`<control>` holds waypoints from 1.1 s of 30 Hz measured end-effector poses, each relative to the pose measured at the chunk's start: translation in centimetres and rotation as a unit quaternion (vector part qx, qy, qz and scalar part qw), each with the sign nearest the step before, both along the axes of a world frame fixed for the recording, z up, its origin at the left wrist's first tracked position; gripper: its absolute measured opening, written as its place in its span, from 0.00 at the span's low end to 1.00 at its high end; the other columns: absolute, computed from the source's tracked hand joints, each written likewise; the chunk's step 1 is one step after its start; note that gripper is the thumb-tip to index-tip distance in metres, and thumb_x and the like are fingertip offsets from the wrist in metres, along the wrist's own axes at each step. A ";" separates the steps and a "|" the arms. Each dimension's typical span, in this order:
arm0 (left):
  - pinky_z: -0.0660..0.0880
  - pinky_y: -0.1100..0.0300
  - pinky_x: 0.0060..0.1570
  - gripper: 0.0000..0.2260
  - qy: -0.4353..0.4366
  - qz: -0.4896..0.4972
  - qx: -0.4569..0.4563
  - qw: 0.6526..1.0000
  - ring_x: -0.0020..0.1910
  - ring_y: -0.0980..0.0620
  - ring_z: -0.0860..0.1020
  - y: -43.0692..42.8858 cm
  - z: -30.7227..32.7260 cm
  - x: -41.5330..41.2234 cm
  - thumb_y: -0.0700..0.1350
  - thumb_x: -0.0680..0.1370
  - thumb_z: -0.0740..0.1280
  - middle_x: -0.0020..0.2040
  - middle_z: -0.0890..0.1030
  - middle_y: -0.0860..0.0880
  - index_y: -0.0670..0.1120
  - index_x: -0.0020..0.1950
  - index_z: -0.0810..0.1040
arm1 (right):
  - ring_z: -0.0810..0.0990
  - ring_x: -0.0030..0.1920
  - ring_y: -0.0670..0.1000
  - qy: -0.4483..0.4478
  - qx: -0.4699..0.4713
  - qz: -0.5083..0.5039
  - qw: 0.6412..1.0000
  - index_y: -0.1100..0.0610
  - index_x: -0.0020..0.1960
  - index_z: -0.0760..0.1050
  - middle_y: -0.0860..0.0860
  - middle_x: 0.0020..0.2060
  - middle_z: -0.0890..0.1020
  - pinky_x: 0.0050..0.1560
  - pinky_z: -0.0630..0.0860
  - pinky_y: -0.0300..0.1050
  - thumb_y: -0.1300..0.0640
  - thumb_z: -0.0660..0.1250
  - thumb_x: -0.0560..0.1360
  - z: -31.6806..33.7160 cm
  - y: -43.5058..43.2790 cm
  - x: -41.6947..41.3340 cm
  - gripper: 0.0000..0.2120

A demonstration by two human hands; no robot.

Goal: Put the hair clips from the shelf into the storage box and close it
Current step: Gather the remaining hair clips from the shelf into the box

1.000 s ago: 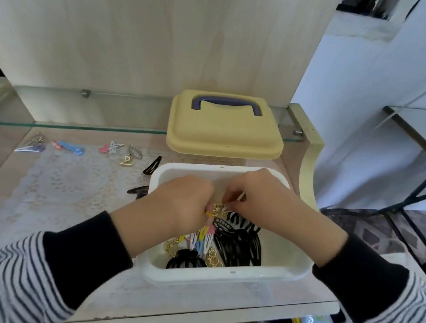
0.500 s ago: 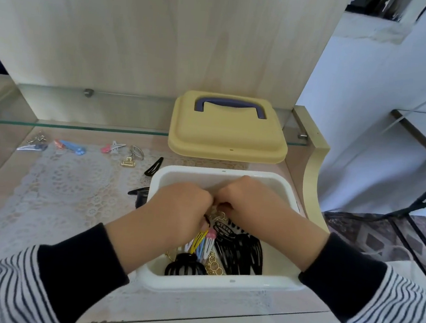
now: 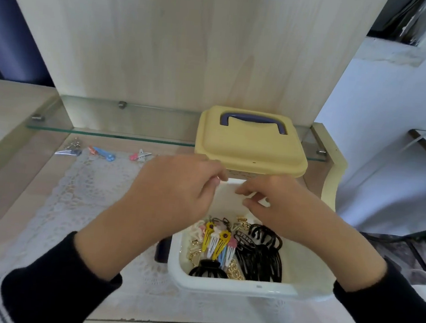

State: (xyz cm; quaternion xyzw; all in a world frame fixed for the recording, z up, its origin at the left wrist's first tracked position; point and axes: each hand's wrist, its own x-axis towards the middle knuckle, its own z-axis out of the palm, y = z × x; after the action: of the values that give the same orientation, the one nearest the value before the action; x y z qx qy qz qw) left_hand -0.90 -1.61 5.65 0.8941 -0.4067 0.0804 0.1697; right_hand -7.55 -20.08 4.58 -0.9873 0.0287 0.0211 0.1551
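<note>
Both over box rim: left hand, right hand.

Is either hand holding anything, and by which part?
Cannot tell: the left hand and right hand curl their fingers over the far end of the storage box; anything pinched is hidden.

Wooden shelf: lace mat, box, clips
</note>
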 end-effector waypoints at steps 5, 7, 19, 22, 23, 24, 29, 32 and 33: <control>0.74 0.66 0.44 0.11 0.017 0.061 -0.161 0.985 0.49 0.62 0.76 3.4 -0.7 1.6 0.46 0.78 0.59 0.49 0.80 0.62 0.58 0.54 0.78 | 0.79 0.43 0.39 -0.115 0.139 -0.053 0.982 0.50 0.51 0.81 0.42 0.44 0.82 0.46 0.75 0.32 0.57 0.65 0.76 2.6 3.5 0.4 0.08; 0.75 0.58 0.47 0.11 0.018 0.088 -0.206 0.974 0.49 0.61 0.76 4.9 -1.1 2.3 0.46 0.77 0.58 0.52 0.79 0.61 0.57 0.54 0.78 | 0.78 0.42 0.38 -0.161 0.184 -0.068 0.967 0.50 0.49 0.80 0.40 0.42 0.81 0.44 0.74 0.30 0.58 0.65 0.76 3.3 5.9 0.7 0.07; 0.73 0.56 0.48 0.14 -0.003 0.235 -0.238 0.943 0.52 0.52 0.76 13.4 -8.2 5.4 0.46 0.75 0.60 0.59 0.78 0.51 0.47 0.58 0.78 | 0.71 0.61 0.55 -0.137 0.122 -0.035 0.982 0.59 0.68 0.67 0.55 0.61 0.71 0.57 0.69 0.46 0.62 0.58 0.78 -0.4 20.4 5.3 0.18; 0.71 0.58 0.48 0.14 0.048 0.277 -0.168 0.945 0.55 0.48 0.78 14.9 -11.0 6.0 0.43 0.77 0.64 0.64 0.74 0.51 0.48 0.63 0.76 | 0.80 0.46 0.59 -0.217 0.051 -0.091 0.971 0.64 0.54 0.77 0.59 0.47 0.79 0.43 0.77 0.47 0.68 0.71 0.65 -4.6 22.4 7.2 0.17; 0.73 0.56 0.49 0.15 0.053 0.283 -0.148 0.946 0.57 0.47 0.77 15.3 -12.0 6.2 0.42 0.76 0.65 0.65 0.74 0.49 0.47 0.63 0.76 | 0.81 0.42 0.58 -0.231 0.033 -0.116 0.965 0.63 0.48 0.79 0.58 0.42 0.80 0.39 0.78 0.46 0.68 0.74 0.59 -6.1 22.7 7.9 0.18; 0.74 0.53 0.51 0.16 0.060 0.289 -0.130 0.947 0.60 0.46 0.76 15.6 -12.7 6.4 0.42 0.76 0.66 0.66 0.73 0.47 0.47 0.63 0.76 | 0.82 0.42 0.58 -0.225 0.016 -0.133 0.965 0.62 0.47 0.80 0.58 0.41 0.81 0.39 0.79 0.46 0.68 0.76 0.56 -7.3 22.9 8.4 0.19; 0.67 0.46 0.66 0.21 0.087 0.333 -0.069 0.936 0.71 0.43 0.65 16.6 -15.0 7.3 0.47 0.76 0.65 0.73 0.66 0.42 0.48 0.69 0.71 | 0.78 0.59 0.64 -0.187 -0.047 -0.163 0.968 0.61 0.55 0.80 0.61 0.53 0.81 0.55 0.77 0.57 0.67 0.76 0.59 -11.8 23.0 10.1 0.25; 0.63 0.46 0.69 0.22 0.082 0.330 -0.050 0.939 0.72 0.42 0.63 16.1 -15.3 7.8 0.48 0.77 0.63 0.74 0.63 0.41 0.48 0.70 0.69 | 0.75 0.62 0.65 -0.179 -0.062 -0.179 0.965 0.60 0.57 0.79 0.61 0.56 0.80 0.58 0.74 0.60 0.66 0.74 0.61 -12.8 23.0 11.0 0.23; 0.63 0.46 0.69 0.22 0.080 0.328 -0.049 0.940 0.72 0.42 0.63 15.8 -15.3 8.0 0.48 0.77 0.62 0.74 0.63 0.41 0.48 0.71 0.69 | 0.75 0.62 0.65 -0.183 -0.066 -0.183 0.964 0.60 0.57 0.79 0.61 0.57 0.80 0.60 0.73 0.60 0.65 0.73 0.62 -13.0 22.9 11.3 0.23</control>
State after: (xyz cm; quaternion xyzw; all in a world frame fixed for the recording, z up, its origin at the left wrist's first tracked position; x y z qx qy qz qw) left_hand 7.13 14.19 -9.64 0.9720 -0.0710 0.0794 0.2097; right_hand 3.75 2.84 -8.41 -0.9602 0.1815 -0.1905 0.0934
